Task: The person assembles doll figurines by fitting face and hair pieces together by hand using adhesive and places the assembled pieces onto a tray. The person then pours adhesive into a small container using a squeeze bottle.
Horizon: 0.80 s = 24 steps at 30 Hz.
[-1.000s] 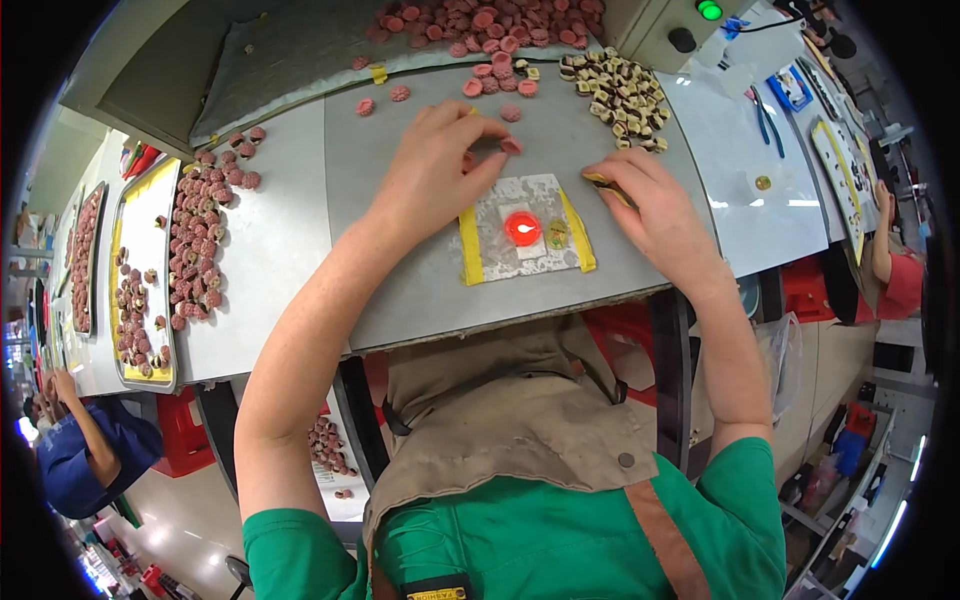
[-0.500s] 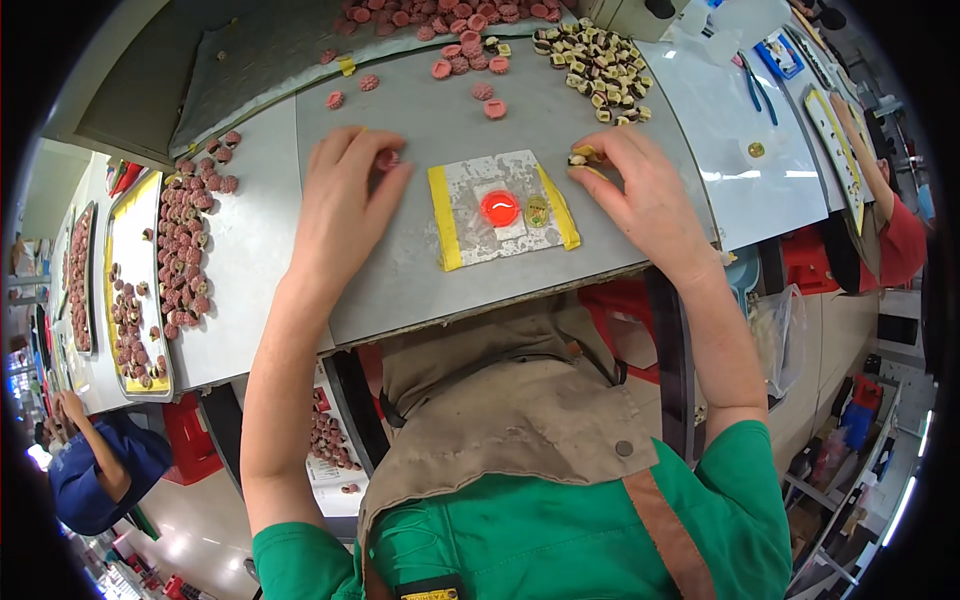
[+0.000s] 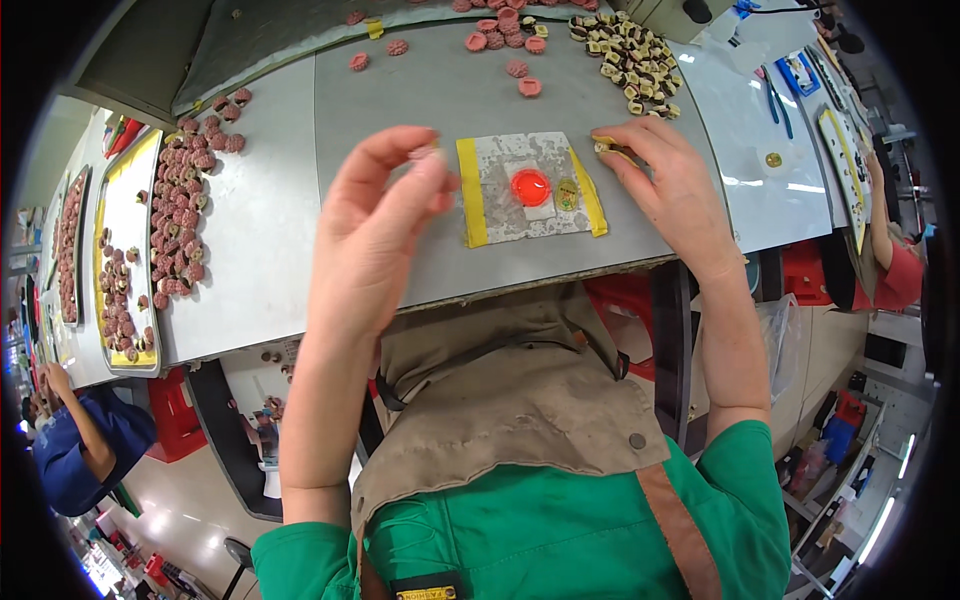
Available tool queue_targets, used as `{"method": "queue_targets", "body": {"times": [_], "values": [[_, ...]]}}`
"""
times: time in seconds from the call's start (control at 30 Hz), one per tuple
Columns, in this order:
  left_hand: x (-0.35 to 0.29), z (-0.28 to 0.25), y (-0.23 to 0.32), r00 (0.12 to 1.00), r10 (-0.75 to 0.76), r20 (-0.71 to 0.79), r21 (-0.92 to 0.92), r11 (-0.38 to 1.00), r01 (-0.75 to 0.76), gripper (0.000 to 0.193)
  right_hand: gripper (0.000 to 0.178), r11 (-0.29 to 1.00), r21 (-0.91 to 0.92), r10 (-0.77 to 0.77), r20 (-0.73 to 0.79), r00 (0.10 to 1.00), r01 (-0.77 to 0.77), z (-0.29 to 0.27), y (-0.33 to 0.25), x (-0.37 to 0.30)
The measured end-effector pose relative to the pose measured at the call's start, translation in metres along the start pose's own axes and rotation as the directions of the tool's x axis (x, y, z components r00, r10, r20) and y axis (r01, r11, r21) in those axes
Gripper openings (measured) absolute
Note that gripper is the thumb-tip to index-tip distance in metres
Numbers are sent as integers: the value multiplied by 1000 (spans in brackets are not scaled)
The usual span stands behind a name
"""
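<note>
1. Square grey work plate [image 3: 505, 175] lying flat on the grey bench [image 3: 420, 250], taped down along its left and right edges with yellow tape [image 3: 470, 192]; surface scuffed and whitish.
2. Glowing round red disc [image 3: 530, 186] at the middle of the plate, sitting on a pale patch; small oval gold piece [image 3: 567, 194] just to its right, still on the plate.
3. Left hand [image 3: 375, 235] raised above the bench, just left of the plate and apart from it; thumb and forefinger pinched nearly shut around a small pinkish piece [image 3: 428, 155], mostly hidden by the fingertips, other fingers loosely curled.
4. Right hand [image 3: 670, 190] resting on the bench at the plate's right edge, fingers bent, thumb and forefinger closed on a small yellowish piece [image 3: 604, 146] beside the tape.
5. Far side of the bench: scattered pink round caps [image 3: 505, 35] and a heap of gold-and-dark small parts [image 3: 632, 58].
6. Far left: yellow-rimmed tray [image 3: 125, 265] and more pink pieces [image 3: 190, 220] spread alongside it.
</note>
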State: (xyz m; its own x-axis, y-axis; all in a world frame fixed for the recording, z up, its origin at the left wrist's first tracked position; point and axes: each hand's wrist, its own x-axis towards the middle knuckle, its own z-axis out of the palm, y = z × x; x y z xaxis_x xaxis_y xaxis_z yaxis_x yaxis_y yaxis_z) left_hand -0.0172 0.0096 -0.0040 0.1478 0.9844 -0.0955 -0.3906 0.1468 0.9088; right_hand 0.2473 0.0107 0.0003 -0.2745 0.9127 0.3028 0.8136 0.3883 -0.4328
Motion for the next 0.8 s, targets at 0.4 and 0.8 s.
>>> {"method": "queue_targets", "body": {"times": [0.4, 0.8], "values": [[-3, 1, -25, 977, -85, 195, -258, 957, 135, 36, 24, 982, 88, -172, 47, 984, 168, 30, -40, 7], [0, -2, -26, 979, -89, 185, -282, 949, 140, 36, 22, 973, 102, -208, -3, 978, 208, 40, -43, 11]]}}
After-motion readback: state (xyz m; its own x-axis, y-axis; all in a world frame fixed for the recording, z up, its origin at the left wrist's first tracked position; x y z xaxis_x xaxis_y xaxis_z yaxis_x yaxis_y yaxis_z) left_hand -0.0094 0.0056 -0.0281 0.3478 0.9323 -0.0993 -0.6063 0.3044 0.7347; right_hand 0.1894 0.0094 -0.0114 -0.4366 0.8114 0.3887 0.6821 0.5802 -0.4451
